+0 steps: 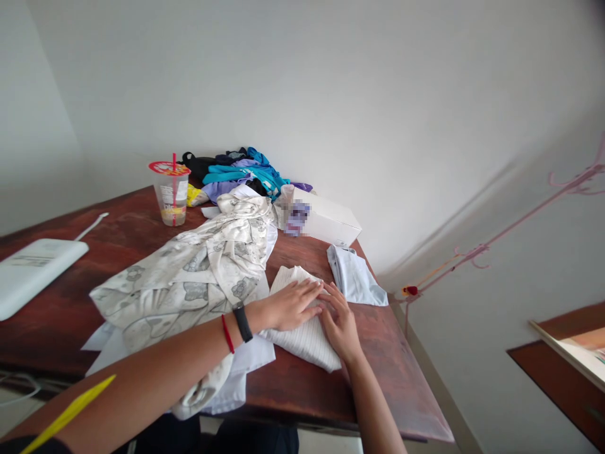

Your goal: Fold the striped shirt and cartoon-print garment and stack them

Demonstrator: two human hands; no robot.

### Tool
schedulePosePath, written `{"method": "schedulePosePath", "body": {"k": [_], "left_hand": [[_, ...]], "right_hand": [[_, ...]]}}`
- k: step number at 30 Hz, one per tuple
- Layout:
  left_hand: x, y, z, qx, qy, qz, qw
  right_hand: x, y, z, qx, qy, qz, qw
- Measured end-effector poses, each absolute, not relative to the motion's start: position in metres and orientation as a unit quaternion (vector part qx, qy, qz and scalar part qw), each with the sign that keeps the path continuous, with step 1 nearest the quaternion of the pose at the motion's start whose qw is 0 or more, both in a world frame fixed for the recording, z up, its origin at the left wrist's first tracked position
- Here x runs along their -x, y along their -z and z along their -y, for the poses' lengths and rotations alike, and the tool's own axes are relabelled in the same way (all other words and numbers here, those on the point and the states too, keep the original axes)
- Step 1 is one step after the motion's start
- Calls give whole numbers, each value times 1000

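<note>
A white ribbed cloth, folded into a flat bundle, lies on the table under both hands. My left hand rests flat across its upper part, fingers stretched out to the right. On its right side lies my right hand, palm down, its fingers stretched out and touching the left fingertips. Neither hand grips anything. Just left of the bundle spreads a crumpled cream cloth with grey bear prints, with plain white fabric showing beneath it. A folded light-blue garment sits beyond my right hand.
At the back of the brown wooden table stand a plastic cup with a red straw, a heap of blue and purple clothes and a white box. A white device lies left. A pink rack stands right.
</note>
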State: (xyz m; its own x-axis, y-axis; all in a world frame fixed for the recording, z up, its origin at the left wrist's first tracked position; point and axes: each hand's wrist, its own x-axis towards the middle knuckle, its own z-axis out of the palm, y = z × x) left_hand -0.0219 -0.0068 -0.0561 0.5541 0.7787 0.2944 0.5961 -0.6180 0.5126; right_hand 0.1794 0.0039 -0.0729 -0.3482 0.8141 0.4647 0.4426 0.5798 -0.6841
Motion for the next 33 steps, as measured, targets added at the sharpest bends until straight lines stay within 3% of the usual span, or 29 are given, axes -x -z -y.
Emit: {"method": "schedulePosePath", "body": {"k": [5,12,24,33], "left_hand": [[23,75,-1,-855,-202,-450,162],[23,86,-2,-838,-202,-489,136],[21,73,2,-818,-182,-523,154],[26,79,4,-777,-244,-571,106]], "right_hand": [[-183,92,-11,439,-269,809,284],[-182,100,-12,478,-281,799,232],[-181,84,-12,461,-296,802,238],[-177,85,-8,432,-292,780,345]]}}
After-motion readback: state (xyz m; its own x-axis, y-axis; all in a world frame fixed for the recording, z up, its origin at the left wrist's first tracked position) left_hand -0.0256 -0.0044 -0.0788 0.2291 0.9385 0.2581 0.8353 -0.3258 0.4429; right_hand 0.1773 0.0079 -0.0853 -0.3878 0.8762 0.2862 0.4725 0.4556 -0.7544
